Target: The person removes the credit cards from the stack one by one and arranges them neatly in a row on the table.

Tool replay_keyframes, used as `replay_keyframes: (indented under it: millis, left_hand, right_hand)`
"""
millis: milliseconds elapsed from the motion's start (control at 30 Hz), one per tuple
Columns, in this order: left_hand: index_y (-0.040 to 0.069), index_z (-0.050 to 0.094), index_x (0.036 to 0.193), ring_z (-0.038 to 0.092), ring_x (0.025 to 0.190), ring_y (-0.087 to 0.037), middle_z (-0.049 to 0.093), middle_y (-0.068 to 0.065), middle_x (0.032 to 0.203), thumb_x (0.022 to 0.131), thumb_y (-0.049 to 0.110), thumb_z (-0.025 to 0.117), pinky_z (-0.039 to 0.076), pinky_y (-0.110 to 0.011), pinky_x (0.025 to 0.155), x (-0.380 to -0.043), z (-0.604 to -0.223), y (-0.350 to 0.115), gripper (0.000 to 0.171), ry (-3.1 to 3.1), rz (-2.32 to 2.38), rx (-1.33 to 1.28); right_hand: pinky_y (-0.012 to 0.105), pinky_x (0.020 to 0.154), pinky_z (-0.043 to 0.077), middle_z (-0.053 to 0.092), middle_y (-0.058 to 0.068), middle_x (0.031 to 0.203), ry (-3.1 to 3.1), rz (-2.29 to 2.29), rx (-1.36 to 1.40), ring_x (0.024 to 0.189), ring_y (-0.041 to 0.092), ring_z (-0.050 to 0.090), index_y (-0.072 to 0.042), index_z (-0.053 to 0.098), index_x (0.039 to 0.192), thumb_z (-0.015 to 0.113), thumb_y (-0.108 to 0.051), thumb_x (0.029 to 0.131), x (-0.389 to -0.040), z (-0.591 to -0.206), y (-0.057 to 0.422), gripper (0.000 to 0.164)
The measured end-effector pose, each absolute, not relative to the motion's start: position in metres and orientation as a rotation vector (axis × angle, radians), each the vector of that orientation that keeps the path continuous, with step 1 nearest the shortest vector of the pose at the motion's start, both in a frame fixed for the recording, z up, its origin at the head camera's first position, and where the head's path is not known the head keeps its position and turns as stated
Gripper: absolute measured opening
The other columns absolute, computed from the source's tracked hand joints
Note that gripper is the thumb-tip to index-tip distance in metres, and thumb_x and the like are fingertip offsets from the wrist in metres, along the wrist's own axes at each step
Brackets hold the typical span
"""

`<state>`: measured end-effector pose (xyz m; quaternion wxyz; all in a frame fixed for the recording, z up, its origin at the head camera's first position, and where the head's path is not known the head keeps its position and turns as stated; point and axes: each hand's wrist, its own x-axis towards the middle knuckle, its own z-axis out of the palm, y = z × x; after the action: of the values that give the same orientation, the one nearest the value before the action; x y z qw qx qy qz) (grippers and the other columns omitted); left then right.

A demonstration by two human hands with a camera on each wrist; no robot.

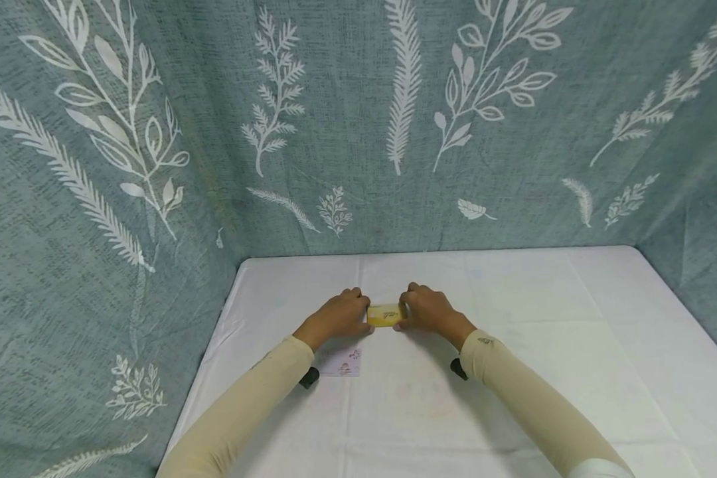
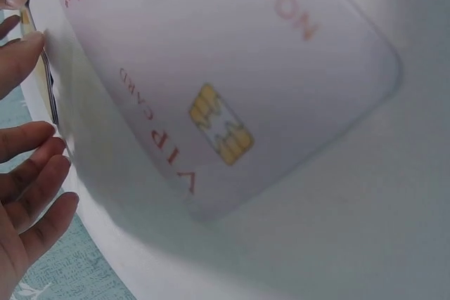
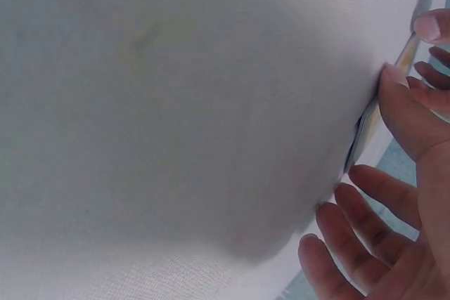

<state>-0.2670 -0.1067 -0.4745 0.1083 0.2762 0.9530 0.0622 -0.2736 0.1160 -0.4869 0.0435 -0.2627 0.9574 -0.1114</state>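
A small gold card (image 1: 385, 315) lies crosswise between the two hands over the white table. Its left end is pinched between the thumb and fingers of my left hand (image 1: 342, 313), and its right end is held the same way by my right hand (image 1: 433, 311). Both wrist views catch the card only edge-on, so its face is hidden there; whether it is one card or a stack I cannot tell. Below my left wrist, a pale pink card (image 1: 343, 363) rests on the table, partly covered by the forearm. Close up in the left wrist view, that pink card (image 2: 274, 54) shows red "VIP CARD" lettering and a gold chip.
A creased white cloth (image 1: 544, 345) covers the table. Grey-green curtains (image 1: 358, 119) with white leaf patterns hang behind the far edge and along the sides. Small black devices (image 1: 459, 368) show under both wrists.
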Motion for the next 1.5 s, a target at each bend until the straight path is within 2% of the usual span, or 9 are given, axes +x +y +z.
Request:
replay_keyframes:
  millis: [567,1033,1500]
  left_hand:
    - [0.002,0.063,0.127,0.058,0.104,-0.025,0.06,-0.014,0.12,0.088,0.038,0.077,0.051,-0.042,0.094,-0.27,-0.4727,-0.1029,0.055,2.797,0.153,0.792]
    - [0.003,0.065,0.121,0.054,0.094,-0.022,0.059,-0.011,0.112,0.088,0.034,0.078,0.05,-0.041,0.087,-0.2714,-0.4731,-0.1032,0.047,2.787,0.19,0.838]
    - [0.002,0.064,0.121,0.052,0.093,-0.021,0.059,-0.01,0.111,0.089,0.032,0.077,0.049,-0.041,0.088,-0.2719,-0.4741,-0.103,0.046,2.774,0.215,0.832]
  right_hand:
    - [0.039,0.07,0.055,0.062,0.008,0.104,2.915,-0.38,-0.824,0.086,0.019,0.06,-0.006,0.072,0.114,0.085,-0.043,0.078,-0.2742,-0.4844,0.1165,0.053]
    - [0.039,0.071,0.055,0.062,0.009,0.109,2.904,-0.374,-0.848,0.089,0.02,0.061,-0.006,0.07,0.118,0.085,-0.044,0.078,-0.2758,-0.4876,0.1145,0.057]
    - [0.037,0.068,0.053,0.062,0.007,0.106,2.886,-0.344,-0.817,0.085,0.017,0.056,-0.006,0.071,0.117,0.085,-0.042,0.079,-0.2754,-0.4853,0.1108,0.054]
